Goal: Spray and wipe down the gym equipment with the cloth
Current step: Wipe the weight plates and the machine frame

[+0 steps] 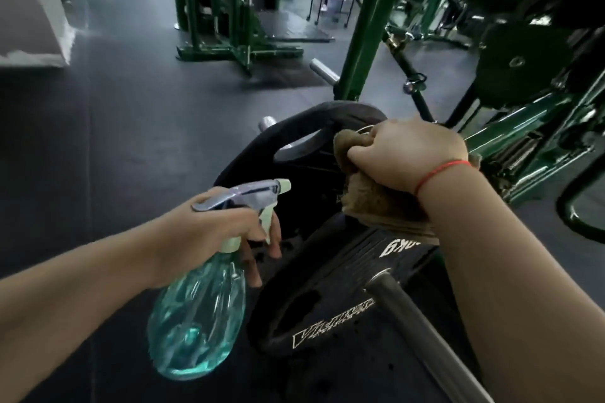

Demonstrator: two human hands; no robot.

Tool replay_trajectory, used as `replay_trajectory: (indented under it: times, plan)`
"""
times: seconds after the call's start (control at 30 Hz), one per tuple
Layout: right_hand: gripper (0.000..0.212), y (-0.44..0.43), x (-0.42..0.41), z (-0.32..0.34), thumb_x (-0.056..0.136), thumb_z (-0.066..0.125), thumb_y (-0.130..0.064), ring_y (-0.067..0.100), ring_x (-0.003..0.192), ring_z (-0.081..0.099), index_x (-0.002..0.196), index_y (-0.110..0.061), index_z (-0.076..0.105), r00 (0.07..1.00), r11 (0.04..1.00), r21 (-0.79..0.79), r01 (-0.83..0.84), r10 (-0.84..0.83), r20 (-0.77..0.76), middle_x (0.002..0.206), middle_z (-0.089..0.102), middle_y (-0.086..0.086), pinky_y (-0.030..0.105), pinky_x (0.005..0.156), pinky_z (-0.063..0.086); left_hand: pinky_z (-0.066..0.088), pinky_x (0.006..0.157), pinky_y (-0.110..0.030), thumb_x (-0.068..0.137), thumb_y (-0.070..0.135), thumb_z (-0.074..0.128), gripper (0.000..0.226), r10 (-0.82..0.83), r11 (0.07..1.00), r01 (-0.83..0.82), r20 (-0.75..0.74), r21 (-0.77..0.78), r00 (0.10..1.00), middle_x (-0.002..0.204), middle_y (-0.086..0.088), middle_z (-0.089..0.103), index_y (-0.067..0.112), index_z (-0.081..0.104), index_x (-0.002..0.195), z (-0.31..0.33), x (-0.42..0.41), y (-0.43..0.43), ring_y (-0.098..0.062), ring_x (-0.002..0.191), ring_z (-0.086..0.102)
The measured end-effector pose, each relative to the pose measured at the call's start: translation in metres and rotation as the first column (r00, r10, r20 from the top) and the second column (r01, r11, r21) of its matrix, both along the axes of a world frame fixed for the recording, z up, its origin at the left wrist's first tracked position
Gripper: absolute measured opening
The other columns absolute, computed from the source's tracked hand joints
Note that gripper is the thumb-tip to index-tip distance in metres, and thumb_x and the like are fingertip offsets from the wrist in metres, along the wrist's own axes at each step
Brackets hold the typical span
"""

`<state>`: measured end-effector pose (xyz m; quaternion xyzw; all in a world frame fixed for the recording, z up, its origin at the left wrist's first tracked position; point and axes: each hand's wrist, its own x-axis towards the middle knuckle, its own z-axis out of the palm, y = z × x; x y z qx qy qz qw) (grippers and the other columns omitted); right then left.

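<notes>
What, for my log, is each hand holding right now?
Left hand: grips the spray bottle.
Right hand: grips the cloth.

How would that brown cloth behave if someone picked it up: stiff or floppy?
Probably floppy: the cloth bunches in the right hand and hangs in folds against the black weight plate. Likely light, since one hand's grip gathers it easily. It looks soft, so it should not slip.

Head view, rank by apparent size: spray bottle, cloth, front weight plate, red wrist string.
1. front weight plate, partly hidden
2. spray bottle, a close second; it sits nearer the camera, so the order of 1 and 2 is unsure
3. cloth
4. red wrist string
</notes>
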<state>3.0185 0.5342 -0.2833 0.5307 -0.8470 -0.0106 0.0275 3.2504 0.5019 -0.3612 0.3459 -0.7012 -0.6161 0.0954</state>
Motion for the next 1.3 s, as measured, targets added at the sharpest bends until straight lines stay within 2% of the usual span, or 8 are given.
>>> replay_trajectory:
  times: [0.13, 0.37, 0.53, 0.73, 0.83, 0.93, 1.1, 1.3]
  plan:
    - [0.039, -0.007, -0.006, 0.004, 0.088, 0.039, -0.059, 0.032, 0.098, 0.060, 0.089, -0.025, 0.059, 1.000, 0.995, 0.095, -0.017, 0.015, 0.017, 0.107, 0.066, 0.006, 0.037, 0.073, 0.041, 0.052, 0.058, -0.031, 0.096, -0.004, 0.051, 0.016, 0.038, 0.999, -0.039, -0.140, -0.009, 0.989, 0.089, -0.015, 0.073, -0.007, 0.064, 0.088, 0.026, 0.003, -0.004, -0.041, 0.062, 0.066]
    - [0.041, 0.003, -0.004, -0.003, 0.088, 0.044, -0.055, 0.030, 0.091, 0.054, 0.094, -0.018, 0.060, 0.990, 0.984, -0.121, 0.132, -0.124, 0.070, 0.095, 0.060, 0.004, 0.035, 0.068, 0.035, 0.060, 0.080, -0.042, 0.083, 0.012, 0.064, 0.021, 0.160, 0.978, -0.186, -0.223, -0.099, 0.962, 0.091, -0.003, 0.073, 0.009, 0.072, 0.102, 0.059, -0.007, -0.013, -0.020, 0.075, 0.074]
    - [0.039, 0.004, 0.001, -0.003, 0.088, 0.047, -0.054, 0.024, 0.085, 0.046, 0.097, -0.019, 0.060, 0.989, 0.986, -0.097, 0.138, -0.132, 0.064, 0.089, 0.053, -0.001, 0.034, 0.068, 0.032, 0.056, 0.068, -0.026, 0.089, 0.002, 0.051, 0.021, 0.311, 0.930, -0.367, -0.518, -0.006, 0.796, 0.103, -0.019, 0.071, -0.005, 0.066, 0.102, 0.089, -0.037, 0.001, -0.029, 0.071, 0.072]
    - [0.046, 0.006, 0.001, -0.006, 0.082, 0.040, -0.057, 0.026, 0.094, 0.053, 0.101, -0.023, 0.063, 0.984, 0.981, -0.104, 0.162, -0.152, 0.095, 0.094, 0.059, -0.001, 0.035, 0.073, 0.035, 0.056, 0.069, -0.022, 0.090, 0.002, 0.057, 0.017, 0.453, 0.876, -0.469, -0.530, 0.114, 0.717, 0.091, -0.027, 0.067, -0.005, 0.068, 0.101, 0.093, -0.068, 0.001, -0.039, 0.072, 0.068]
    - [0.054, 0.005, 0.001, -0.006, 0.076, 0.032, -0.060, 0.024, 0.095, 0.054, 0.103, -0.026, 0.064, 0.974, 0.974, -0.111, 0.200, -0.184, 0.134, 0.095, 0.059, -0.004, 0.039, 0.079, 0.043, 0.058, 0.075, -0.028, 0.087, 0.010, 0.072, 0.018, 0.432, 0.878, -0.479, -0.462, 0.019, 0.774, 0.066, -0.014, 0.065, 0.000, 0.069, 0.101, 0.092, -0.067, -0.002, -0.028, 0.069, 0.069]
    - [0.054, 0.006, 0.002, -0.006, 0.077, 0.033, -0.060, 0.024, 0.098, 0.054, 0.106, -0.026, 0.064, 0.972, 0.972, -0.106, 0.208, -0.193, 0.137, 0.097, 0.060, -0.004, 0.039, 0.083, 0.041, 0.043, 0.078, -0.002, 0.081, 0.014, 0.081, 0.019, 0.457, 0.865, -0.494, -0.268, -0.089, 0.848, 0.075, 0.006, 0.069, 0.004, 0.071, 0.095, 0.090, -0.070, 0.004, 0.007, 0.079, 0.066]
    - [0.050, 0.005, 0.001, -0.005, 0.079, 0.038, -0.060, 0.024, 0.100, 0.054, 0.106, -0.026, 0.063, 0.974, 0.980, -0.040, 0.195, -0.188, 0.129, 0.099, 0.060, -0.004, 0.039, 0.085, 0.040, 0.046, 0.083, -0.008, 0.085, 0.013, 0.080, 0.034, 0.220, 0.921, -0.332, -0.430, -0.205, 0.876, 0.092, -0.003, 0.067, 0.013, 0.061, 0.114, 0.083, -0.069, 0.004, 0.001, 0.089, 0.063]
    - [0.049, 0.005, -0.003, -0.007, 0.080, 0.038, -0.060, 0.025, 0.095, 0.056, 0.102, -0.025, 0.065, 0.969, 0.977, -0.069, 0.201, -0.188, 0.162, 0.094, 0.060, -0.004, 0.040, 0.084, 0.042, 0.048, 0.081, -0.010, 0.088, 0.014, 0.072, 0.039, 0.164, 0.982, -0.186, -0.343, -0.031, 0.925, 0.087, 0.022, 0.066, 0.018, 0.059, 0.125, 0.098, -0.069, -0.006, 0.007, 0.086, 0.063]
